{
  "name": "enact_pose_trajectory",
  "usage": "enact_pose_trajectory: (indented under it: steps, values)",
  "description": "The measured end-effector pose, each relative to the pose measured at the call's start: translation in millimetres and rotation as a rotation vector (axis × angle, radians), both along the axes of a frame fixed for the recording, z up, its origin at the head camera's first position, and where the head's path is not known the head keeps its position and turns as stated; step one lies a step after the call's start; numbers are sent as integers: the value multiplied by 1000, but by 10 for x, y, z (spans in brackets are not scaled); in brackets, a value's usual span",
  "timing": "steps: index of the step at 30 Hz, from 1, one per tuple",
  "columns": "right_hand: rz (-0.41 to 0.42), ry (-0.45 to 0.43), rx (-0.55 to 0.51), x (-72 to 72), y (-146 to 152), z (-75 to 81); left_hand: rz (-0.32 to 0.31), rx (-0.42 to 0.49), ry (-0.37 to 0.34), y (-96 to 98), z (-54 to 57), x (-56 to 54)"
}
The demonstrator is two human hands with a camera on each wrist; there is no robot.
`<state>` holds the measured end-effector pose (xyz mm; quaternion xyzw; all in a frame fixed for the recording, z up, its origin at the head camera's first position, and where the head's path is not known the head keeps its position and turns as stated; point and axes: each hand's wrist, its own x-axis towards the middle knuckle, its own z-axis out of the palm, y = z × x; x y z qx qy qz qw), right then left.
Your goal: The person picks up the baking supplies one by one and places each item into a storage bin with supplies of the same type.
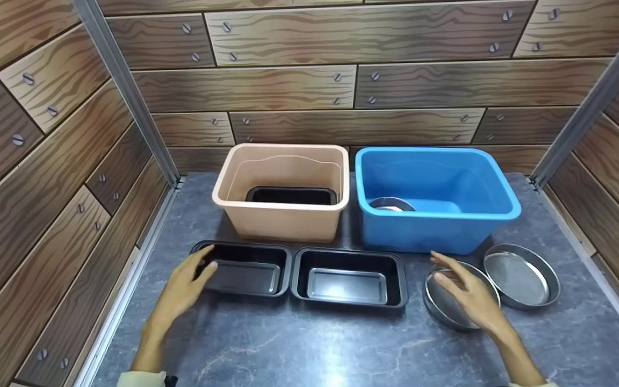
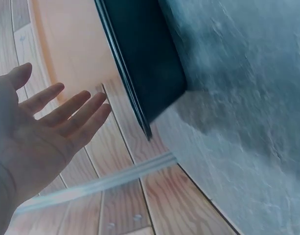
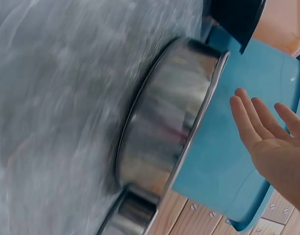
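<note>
My left hand (image 1: 185,286) is over the left end of a black rectangular loaf pan (image 1: 245,277), its fingers spread and nothing held. In the left wrist view that hand (image 2: 54,120) appears apart from the dark pan (image 2: 145,58). A second black loaf pan (image 1: 347,285) stands directly to the right of the first. Above a round metal cake pan (image 1: 446,307) hovers my right hand (image 1: 465,293), fingers loosely extended and holding nothing. The right wrist view shows this hand (image 3: 274,137) beyond the shiny rim of the round pan (image 3: 162,117). Another round pan (image 1: 522,277) sits beside it.
Behind the loaf pans stands a peach bin (image 1: 282,223) with a black loaf pan (image 1: 292,195) inside. A blue bin (image 1: 422,231) to its right contains a round metal pan (image 1: 391,204). Wood-patterned walls (image 1: 288,88) enclose the grey marbled table (image 1: 266,344) at the back and sides.
</note>
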<state>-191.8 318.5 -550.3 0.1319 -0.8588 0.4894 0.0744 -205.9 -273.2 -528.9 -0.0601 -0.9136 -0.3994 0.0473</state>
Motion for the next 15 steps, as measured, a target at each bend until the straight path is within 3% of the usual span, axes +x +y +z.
enact_pose_trajectory:
  steps: [9, 15]
  values:
    - [127, -49, -179, -88, -214, -29, 66, 96, 4, -252, -32, 89]
    - [131, -82, -256, -162, -320, -9, 111, 79, -30, -354, -109, 52]
